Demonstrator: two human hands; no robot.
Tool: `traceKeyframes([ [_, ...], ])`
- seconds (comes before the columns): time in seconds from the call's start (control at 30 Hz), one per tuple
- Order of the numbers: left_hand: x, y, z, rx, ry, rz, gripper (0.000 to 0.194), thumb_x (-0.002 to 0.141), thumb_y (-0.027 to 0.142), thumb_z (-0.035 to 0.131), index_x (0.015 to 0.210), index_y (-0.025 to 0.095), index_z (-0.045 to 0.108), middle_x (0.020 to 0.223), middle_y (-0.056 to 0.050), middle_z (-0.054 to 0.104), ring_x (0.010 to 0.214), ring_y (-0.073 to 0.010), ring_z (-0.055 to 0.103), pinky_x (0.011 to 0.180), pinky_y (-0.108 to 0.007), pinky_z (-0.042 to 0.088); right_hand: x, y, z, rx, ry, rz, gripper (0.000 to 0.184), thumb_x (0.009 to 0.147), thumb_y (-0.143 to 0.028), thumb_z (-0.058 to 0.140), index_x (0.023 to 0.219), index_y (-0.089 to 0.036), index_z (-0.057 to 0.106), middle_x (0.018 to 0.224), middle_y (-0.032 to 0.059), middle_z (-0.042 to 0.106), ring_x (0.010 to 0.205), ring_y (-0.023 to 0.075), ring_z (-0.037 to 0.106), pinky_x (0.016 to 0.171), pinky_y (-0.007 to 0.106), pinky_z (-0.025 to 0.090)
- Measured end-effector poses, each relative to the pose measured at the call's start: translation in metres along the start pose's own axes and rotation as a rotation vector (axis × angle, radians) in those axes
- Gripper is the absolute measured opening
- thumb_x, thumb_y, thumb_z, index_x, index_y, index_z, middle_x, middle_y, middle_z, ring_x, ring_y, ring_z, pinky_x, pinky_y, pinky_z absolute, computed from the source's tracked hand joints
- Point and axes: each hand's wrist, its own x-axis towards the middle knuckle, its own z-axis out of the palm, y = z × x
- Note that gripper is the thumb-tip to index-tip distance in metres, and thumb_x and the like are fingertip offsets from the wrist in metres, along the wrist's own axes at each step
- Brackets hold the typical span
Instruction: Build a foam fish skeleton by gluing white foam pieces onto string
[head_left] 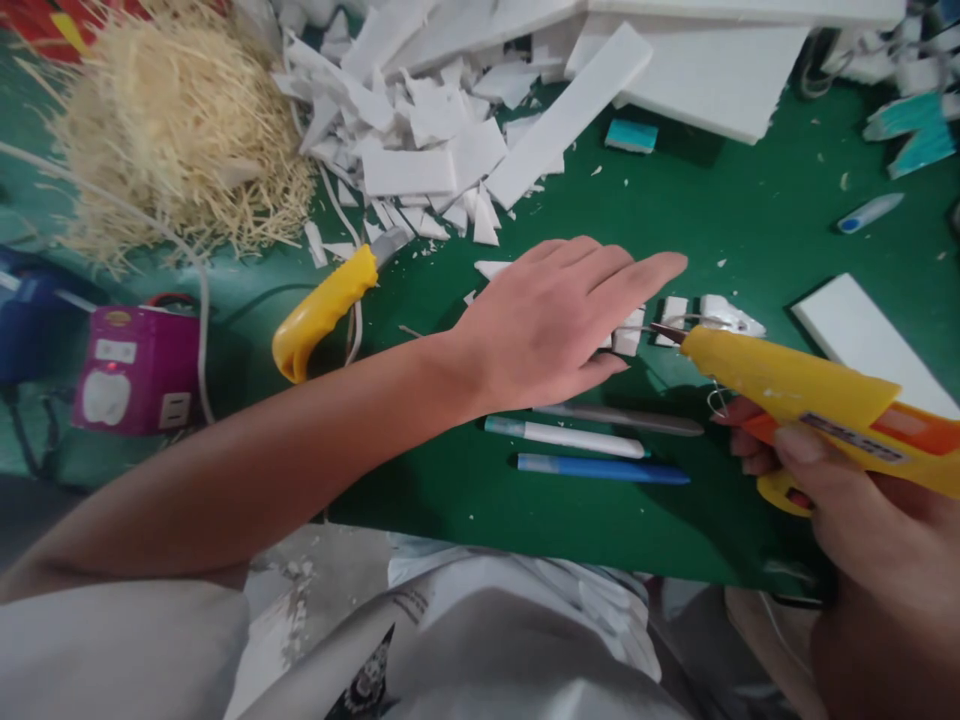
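Note:
My right hand [862, 500] grips a yellow hot glue gun [795, 370] with orange parts. The gun's dark nozzle points left, close to small white foam pieces [671, 318] strung along a thin wire. My left hand [555, 310] lies palm down with its fingers stretched out, over more of these foam pieces; what is under the palm is hidden. Just below that hand lie a grey pen [630, 418], a white pen [577, 438] and a blue pen [607, 469].
White foam scraps [442, 130] heap at the back beside a pile of straw-like shreds [187, 120]. A yellow-handled tool [322, 310] lies left of my hand, near a cable and a purple power socket block [135, 370]. A foam strip [877, 340] rests at right on the green table [450, 510].

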Motion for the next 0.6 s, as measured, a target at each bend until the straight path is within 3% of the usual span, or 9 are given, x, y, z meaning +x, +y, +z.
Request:
traceKeyframes([
  [0.17,-0.008,-0.007,-0.002,0.016,0.014,-0.01,0.054,0.102,0.037,0.063,0.152,0.026,0.046,0.126,-0.009,0.073,0.117,-0.0302,0.073,0.104,-0.049,0.058,0.008,-0.005,-0.001,-0.032,-0.095,-0.043,0.053,0.07,-0.075,0.084,0.075,-0.023,0.078,0.071,0.0081,0.075,0.052,0.0186,0.064,0.041,0.028,0.055],
  [0.37,-0.006,-0.009,-0.011,0.017,-0.051,0.004,0.049,0.102,0.029,0.059,0.15,0.027,0.05,0.131,-0.008,0.072,0.122,-0.0299,0.071,0.103,-0.048,0.057,0.012,-0.008,0.0,-0.013,-0.148,-0.117,0.047,0.076,-0.072,0.082,0.076,-0.026,0.08,0.07,0.0072,0.075,0.05,0.0183,0.064,0.042,0.028,0.055],
  [0.47,-0.005,0.002,-0.028,0.072,-0.121,-0.035,0.03,0.101,0.033,0.062,0.13,0.022,0.064,0.126,-0.009,0.073,0.121,-0.031,0.069,0.098,-0.046,0.056,0.006,-0.017,0.002,0.024,-0.159,-0.103,0.039,0.078,-0.068,0.083,0.08,-0.029,0.08,0.074,0.0056,0.076,0.054,0.0175,0.064,0.043,0.027,0.053],
  [0.53,-0.007,0.014,-0.038,0.101,-0.163,-0.012,0.02,0.102,0.036,0.063,0.108,0.018,0.07,0.107,-0.01,0.074,0.104,-0.0285,0.071,0.087,-0.041,0.056,-0.001,-0.027,0.007,0.04,-0.05,-0.01,0.031,0.083,-0.062,0.082,0.086,-0.031,0.079,0.081,0.0046,0.076,0.064,0.0188,0.066,0.05,0.029,0.054],
  [0.6,-0.012,0.029,-0.041,0.086,-0.191,0.056,0.025,0.102,0.039,0.065,0.099,0.016,0.072,0.096,-0.01,0.073,0.096,-0.0273,0.071,0.078,-0.038,0.055,-0.007,-0.037,0.013,0.053,0.028,0.04,0.021,0.089,-0.052,0.08,0.087,-0.031,0.078,0.084,0.0037,0.076,0.067,0.0183,0.065,0.058,0.031,0.056],
])
